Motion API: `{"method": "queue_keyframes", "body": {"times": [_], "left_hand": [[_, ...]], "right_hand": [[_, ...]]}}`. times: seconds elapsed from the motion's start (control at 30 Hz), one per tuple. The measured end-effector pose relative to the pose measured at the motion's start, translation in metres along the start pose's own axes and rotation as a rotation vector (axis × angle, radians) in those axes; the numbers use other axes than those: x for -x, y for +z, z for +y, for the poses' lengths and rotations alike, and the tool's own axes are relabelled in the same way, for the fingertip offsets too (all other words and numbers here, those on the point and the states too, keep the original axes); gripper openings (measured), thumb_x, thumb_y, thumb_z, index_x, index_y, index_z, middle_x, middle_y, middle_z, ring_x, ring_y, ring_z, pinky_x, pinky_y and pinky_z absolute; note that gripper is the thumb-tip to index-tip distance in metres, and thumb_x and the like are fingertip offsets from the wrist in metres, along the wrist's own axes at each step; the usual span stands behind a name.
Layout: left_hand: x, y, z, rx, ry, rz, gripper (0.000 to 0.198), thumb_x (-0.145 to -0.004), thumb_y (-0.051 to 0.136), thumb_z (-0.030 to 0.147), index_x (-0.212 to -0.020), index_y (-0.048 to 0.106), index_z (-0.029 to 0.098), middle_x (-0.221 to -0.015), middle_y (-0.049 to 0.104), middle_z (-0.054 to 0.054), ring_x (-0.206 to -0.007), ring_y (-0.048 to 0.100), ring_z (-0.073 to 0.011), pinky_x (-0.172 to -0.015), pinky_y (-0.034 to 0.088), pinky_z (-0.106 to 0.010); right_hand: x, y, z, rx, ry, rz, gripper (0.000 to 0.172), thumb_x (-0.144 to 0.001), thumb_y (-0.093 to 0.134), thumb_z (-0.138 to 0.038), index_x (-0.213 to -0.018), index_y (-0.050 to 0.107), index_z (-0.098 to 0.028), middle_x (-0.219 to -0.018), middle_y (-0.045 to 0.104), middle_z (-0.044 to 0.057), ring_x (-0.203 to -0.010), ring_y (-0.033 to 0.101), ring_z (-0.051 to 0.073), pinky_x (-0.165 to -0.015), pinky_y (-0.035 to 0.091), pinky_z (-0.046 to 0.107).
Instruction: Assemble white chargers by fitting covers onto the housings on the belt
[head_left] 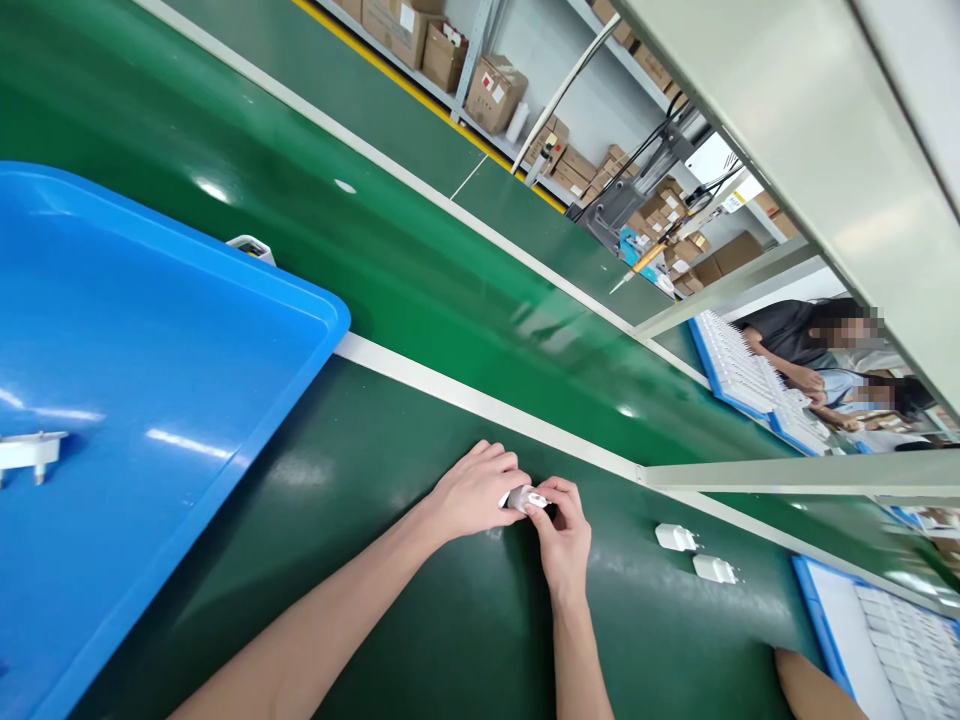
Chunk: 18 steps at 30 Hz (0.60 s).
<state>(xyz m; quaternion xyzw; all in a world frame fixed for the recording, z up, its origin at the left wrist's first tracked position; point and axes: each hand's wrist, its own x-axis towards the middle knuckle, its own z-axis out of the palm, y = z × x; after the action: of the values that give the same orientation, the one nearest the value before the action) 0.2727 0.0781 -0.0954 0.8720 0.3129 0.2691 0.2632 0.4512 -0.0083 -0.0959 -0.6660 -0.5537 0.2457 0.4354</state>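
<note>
Left hand [472,490], right hand [562,535]: fingers gripping white charger [519,498], markings [535,498] unreadable.

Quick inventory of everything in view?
green conveyor belt: 1, green, across the view
blue plastic tray: 1, blue, left, on the belt
loose white part: 1, white, in the blue tray
white plug-shaped parts: 2, white, on the belt right of the hands
blue-rimmed trays of white parts: at least 2, blue and white, right side
cardboard boxes: many, brown, on metal shelves at top
co-workers: 2, dark and pale tops, far right
other person's forearm: 1, bottom right edge
held white part: 1, white and grey, between the hands
left hand: 1, on the held white part
right hand: 1, on the held white part
</note>
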Motion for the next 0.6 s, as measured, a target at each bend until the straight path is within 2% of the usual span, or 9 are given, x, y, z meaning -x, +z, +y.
{"method": "queue_keyframes", "body": {"times": [0.27,0.47,0.6], "left_hand": [[-0.001,0.007,-0.004,-0.020,0.003,-0.016,0.018,-0.084,0.078,0.033,-0.092,0.068,0.021,-0.089,0.062,0.000,-0.088,0.054,-0.0195,-0.083,0.038,-0.035],[-0.001,0.006,-0.006,-0.032,0.024,-0.012,0.027,-0.082,0.083,0.039,-0.094,0.069,0.018,-0.092,0.065,-0.001,-0.089,0.057,-0.0199,-0.084,0.038,-0.036],[-0.002,0.006,-0.008,-0.003,0.034,-0.002,0.038,-0.080,0.084,0.050,-0.096,0.070,0.019,-0.093,0.066,-0.001,-0.089,0.058,-0.0202,-0.083,0.037,-0.035]], "right_hand": [[-0.003,-0.002,0.004,-0.069,0.047,-0.046,0.017,-0.086,0.079,-0.037,-0.094,0.075,-0.022,-0.108,0.064,0.007,-0.104,0.062,0.024,-0.088,0.052,0.037],[0.000,-0.004,0.011,-0.151,0.017,-0.050,0.022,-0.087,0.079,-0.040,-0.099,0.075,-0.022,-0.125,0.063,0.010,-0.120,0.060,0.028,-0.104,0.049,0.045],[0.004,-0.005,0.009,-0.173,0.000,-0.071,0.027,-0.087,0.078,-0.038,-0.108,0.073,-0.023,-0.129,0.063,0.011,-0.127,0.057,0.028,-0.107,0.048,0.047]]}}
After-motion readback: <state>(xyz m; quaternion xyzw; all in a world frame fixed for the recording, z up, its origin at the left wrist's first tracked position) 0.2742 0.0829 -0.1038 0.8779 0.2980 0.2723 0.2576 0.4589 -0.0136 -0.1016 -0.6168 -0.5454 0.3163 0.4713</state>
